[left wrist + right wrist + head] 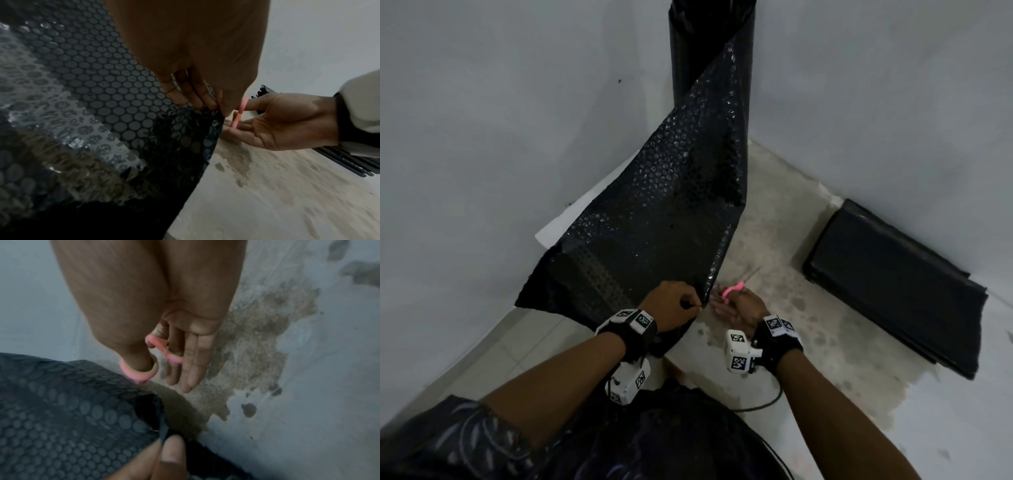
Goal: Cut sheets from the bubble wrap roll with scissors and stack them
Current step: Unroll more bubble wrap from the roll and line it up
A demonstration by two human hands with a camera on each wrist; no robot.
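Note:
A black bubble wrap roll (pixel 709 44) stands upright in the room's corner, and its loose sheet (pixel 654 212) runs down toward me. My left hand (pixel 671 308) pinches the sheet's right edge (pixel 213 113) between thumb and fingers. Right beside it, my right hand (pixel 739 305) holds pink-handled scissors (pixel 732 289); the thumb is through one pink loop (pixel 139 371), other fingers through the second loop (pixel 164 350). The blades are hidden behind the fingers. A stack of cut black sheets (pixel 893 287) lies on the floor to the right, against the wall.
Grey walls meet in the corner behind the roll. The floor (pixel 825 359) is stained concrete. A white sheet (pixel 571 219) pokes out from under the bubble wrap at the left wall. A black cable (pixel 760 406) trails near my knees.

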